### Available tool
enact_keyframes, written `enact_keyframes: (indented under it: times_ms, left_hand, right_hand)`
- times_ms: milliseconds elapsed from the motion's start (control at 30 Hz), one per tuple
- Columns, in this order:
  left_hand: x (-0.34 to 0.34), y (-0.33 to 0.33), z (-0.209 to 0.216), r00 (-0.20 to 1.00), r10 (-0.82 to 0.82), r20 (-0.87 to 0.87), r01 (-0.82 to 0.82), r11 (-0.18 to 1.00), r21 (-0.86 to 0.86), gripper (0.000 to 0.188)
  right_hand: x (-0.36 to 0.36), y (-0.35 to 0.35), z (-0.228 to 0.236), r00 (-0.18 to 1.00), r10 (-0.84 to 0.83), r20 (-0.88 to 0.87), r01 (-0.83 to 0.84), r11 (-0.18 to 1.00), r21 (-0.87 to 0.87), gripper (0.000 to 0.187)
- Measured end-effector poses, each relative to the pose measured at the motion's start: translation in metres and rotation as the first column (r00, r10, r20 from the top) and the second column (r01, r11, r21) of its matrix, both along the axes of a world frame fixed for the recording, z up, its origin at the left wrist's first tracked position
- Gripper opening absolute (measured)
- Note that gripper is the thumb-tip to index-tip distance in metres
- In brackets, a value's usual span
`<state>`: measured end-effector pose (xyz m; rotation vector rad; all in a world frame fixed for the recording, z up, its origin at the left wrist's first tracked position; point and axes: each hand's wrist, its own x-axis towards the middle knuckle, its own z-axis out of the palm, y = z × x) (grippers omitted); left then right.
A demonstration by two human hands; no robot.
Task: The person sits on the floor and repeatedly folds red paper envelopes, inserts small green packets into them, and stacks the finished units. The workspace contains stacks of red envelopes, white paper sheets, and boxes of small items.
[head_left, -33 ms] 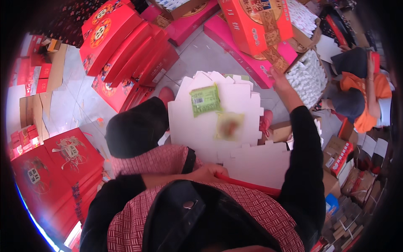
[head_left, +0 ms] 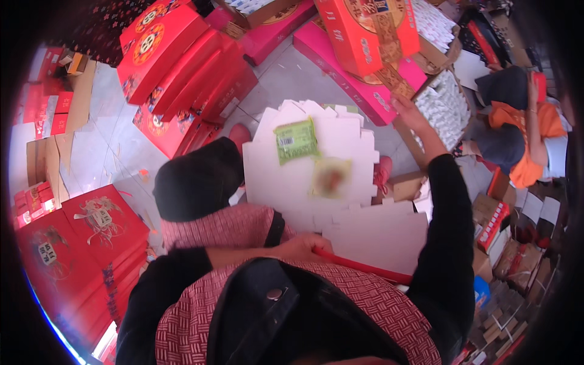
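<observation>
A white cardboard box blank [head_left: 261,182] with notched edges lies flat over my lap. On it rest a green printed packet [head_left: 297,141] and, nearer me, a clear yellowish packet [head_left: 331,177] with something brown inside, blurred. My left hand [head_left: 302,248] is closed on the red near edge [head_left: 359,267] of the blank. My right arm reaches forward. The fingers of my right hand [head_left: 412,114] are closed at the lower end of a brown patterned strip [head_left: 392,79], which hangs from a red-orange gift box [head_left: 353,36].
Red gift boxes [head_left: 176,61] are stacked at the far left, more red boxes [head_left: 91,225] at the near left. A magenta box [head_left: 340,73] lies under the red-orange one. Cartons of small white packets [head_left: 444,109] stand beside it. A person in orange [head_left: 526,140] sits at the right.
The view has shifted slightly. The near panel of the blank reaches a little farther right. My right hand stays at the strip, and my left hand keeps its grip.
</observation>
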<state>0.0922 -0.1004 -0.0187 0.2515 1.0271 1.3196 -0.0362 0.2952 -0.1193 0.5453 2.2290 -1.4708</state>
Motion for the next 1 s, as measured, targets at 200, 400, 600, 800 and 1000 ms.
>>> enact_keyframes:
  times_ms: [200, 400, 600, 800, 1000]
  left_hand:
    - [0.025, 0.003, 0.055, 0.995, 0.102, -0.002, -0.102, 0.995, -0.013, 0.011]
    - [0.033, -0.021, 0.114, 0.842, 0.519, -0.15, -0.421, 0.804, 0.42, 0.009]
    - [0.011, -0.02, 0.161, 0.546, 0.733, -0.406, -0.395, 0.653, 0.647, 0.012]
    - [-0.015, -0.018, 0.216, 0.476, 0.773, -0.42, -0.43, 0.621, 0.655, 0.005]
    - [-0.014, -0.064, 0.197, 0.198, 0.741, -0.641, -0.089, 0.665, 0.741, 0.009]
  right_hand:
    - [0.116, -0.098, 0.248, 0.772, 0.635, -0.015, -0.628, 0.759, -0.17, 0.043]
    - [0.287, -0.132, 0.319, 0.987, 0.124, -0.099, -0.146, 0.956, -0.256, 0.04]
    - [0.287, -0.161, 0.322, 0.706, -0.335, -0.624, 0.037, 0.897, -0.44, 0.038]
    - [0.233, -0.158, 0.365, 0.636, -0.04, -0.77, -0.021, 0.997, -0.068, 0.031]
    - [0.241, -0.187, 0.379, 0.328, 0.504, -0.799, -0.387, 0.843, 0.373, 0.032]
